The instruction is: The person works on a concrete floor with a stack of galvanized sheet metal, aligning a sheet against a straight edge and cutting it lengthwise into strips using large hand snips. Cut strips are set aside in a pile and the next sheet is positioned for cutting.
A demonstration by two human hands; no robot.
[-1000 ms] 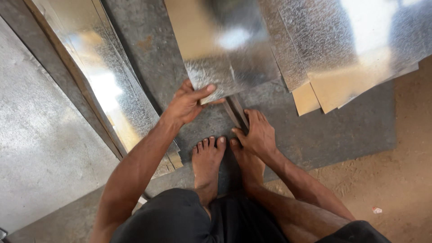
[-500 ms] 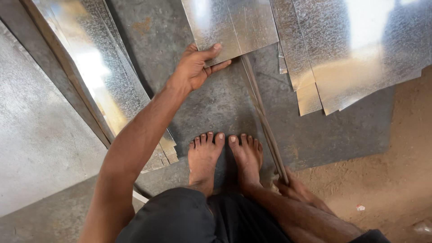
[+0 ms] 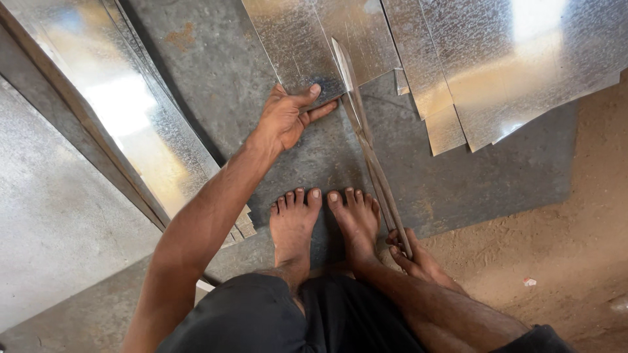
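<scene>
left hand [image 3: 288,117] lies on the near left corner of a galvanised sheet [image 3: 307,46], thumb on top of the sheet edge, fingers spread flat & pointing right, not closed round anything, just pressing/touching. right hand [image 3: 415,258] is low, near the right foot [image 3: 353,219], fingers curled round the near end of a long thin metal strip [image 3: 369,147]. strip runs from that hand up & a bit left, past the right foot, to the right edge of the same sheet, where its far end looks bent up w/ a shiny face. strip & sheet touch or overlap at the far end; can't tell exactly how they join.

sheet sits on a big dull grey steel plate [image 3: 471,176] lying on the floor. both bare feet stand on that plate too, left foot [image 3: 294,222] just beside the right one, toes pointing far. person squats, dark shorts [image 3: 261,320] at the near edge of view.

to the right of the held sheet, more shiny sheets [image 3: 510,65] overlap in a loose stack, some w/ near corners hanging over the grey plate, bright glare on the far right one. far left: another long shiny sheet [image 3: 124,111] lies diagonal, strong glare, w/ a dark bar along its left side. beyond that, flat grey surface [image 3: 52,222]. right & near right is bare sandy dirt floor [image 3: 575,242], w/ a small white scrap [image 3: 528,282] on it.
</scene>
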